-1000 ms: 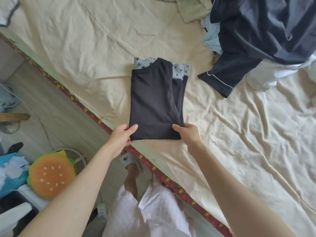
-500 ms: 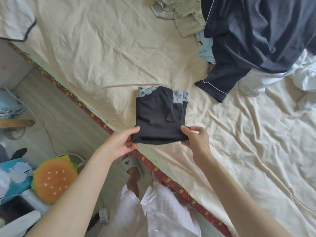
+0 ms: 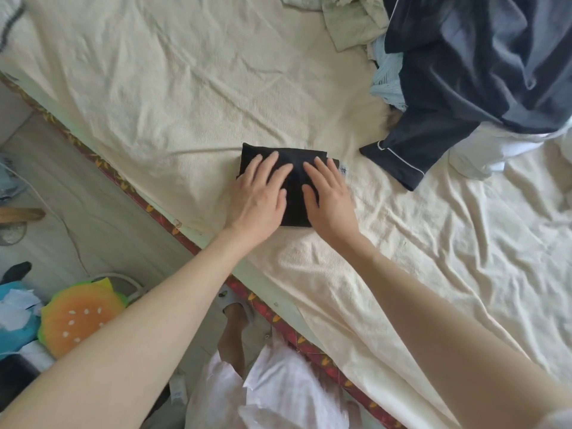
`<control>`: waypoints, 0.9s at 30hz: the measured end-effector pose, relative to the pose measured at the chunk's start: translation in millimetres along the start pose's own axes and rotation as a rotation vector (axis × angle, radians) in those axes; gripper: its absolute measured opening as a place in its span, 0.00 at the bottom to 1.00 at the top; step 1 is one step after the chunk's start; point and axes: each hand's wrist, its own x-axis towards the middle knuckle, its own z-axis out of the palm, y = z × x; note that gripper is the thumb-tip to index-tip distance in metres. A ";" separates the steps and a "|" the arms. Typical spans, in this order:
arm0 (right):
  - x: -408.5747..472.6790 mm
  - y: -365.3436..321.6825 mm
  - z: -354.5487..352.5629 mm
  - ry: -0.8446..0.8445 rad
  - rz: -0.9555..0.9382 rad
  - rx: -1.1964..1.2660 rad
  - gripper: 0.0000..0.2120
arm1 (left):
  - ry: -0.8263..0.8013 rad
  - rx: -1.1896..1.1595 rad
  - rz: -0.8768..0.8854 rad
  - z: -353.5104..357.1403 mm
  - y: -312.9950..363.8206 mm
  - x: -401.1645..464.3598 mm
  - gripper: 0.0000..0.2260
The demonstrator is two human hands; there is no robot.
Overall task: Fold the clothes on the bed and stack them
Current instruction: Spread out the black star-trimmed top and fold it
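Single head-worn wide-angle view, looking steeply down and forward, close over the near edge of the wrinkled cream-sheeted bed [image 3: 185, 88], both forearms reaching in from below, pale wooden floor [image 3: 77, 196] at left

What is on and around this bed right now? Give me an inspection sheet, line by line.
Surface: cream sheet, wrinkled, covers the bed.
Job's things: black garment folded small, flat near the bed edge; unfolded pile at upper right, its navy sleeve trailing out.
Clutter: burger cushion on the floor.
Grips: left hand and right hand press flat on the black garment, fingers straight.
Cables: thin cord across the floor.
Surroundings: pale floor; patterned bed edge.
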 end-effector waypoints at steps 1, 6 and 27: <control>1.3 6.5 6.0 -0.034 -0.017 -0.090 0.21 | -0.060 0.080 0.024 7.6 -2.6 4.7 0.22; 2.2 33.5 24.0 -0.218 0.038 -0.289 0.25 | -0.332 0.238 -0.137 35.8 -23.9 17.0 0.25; 28.7 32.5 -8.6 -0.152 0.993 0.928 0.22 | -0.135 -1.011 -0.877 0.1 -41.9 16.5 0.18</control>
